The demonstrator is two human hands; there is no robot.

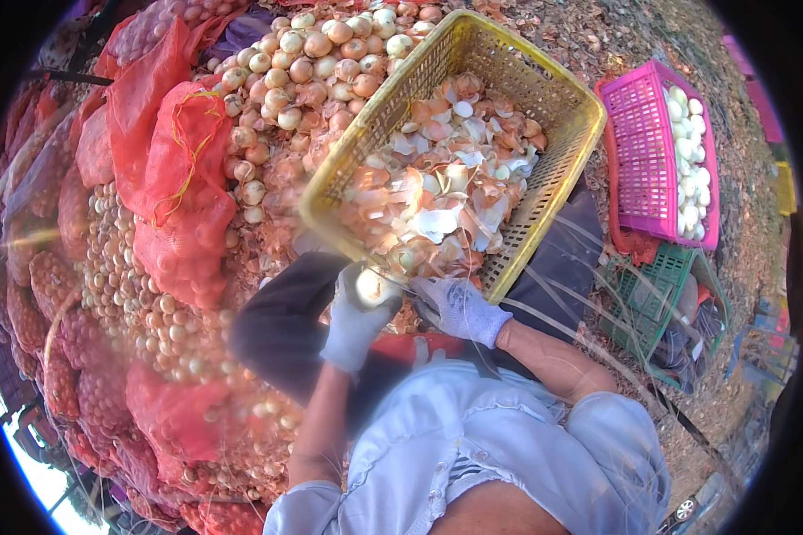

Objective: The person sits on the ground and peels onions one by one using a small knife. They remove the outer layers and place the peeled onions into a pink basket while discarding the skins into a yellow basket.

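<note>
My left hand (356,321), in a grey-white work glove, is closed around a pale onion (375,287) with a whitish, partly peeled surface. My right hand (460,307), gloved alike, is just right of it with curled fingers. A thin dark blade (407,289), seemingly of a small knife, projects from those fingers towards the onion; its handle is hidden. Both hands are at the near end of a yellow plastic crate (549,227), tilted before me. Loose onion skins (435,200) lie heaped inside it.
Whole onions (294,73) are piled beyond the crate's left side. Red mesh sacks (187,180) stand at left, among more loose onions (147,301). A pink crate (636,154) at right holds peeled onions (688,160). Nearer me is a green crate (656,301) with dark cloth.
</note>
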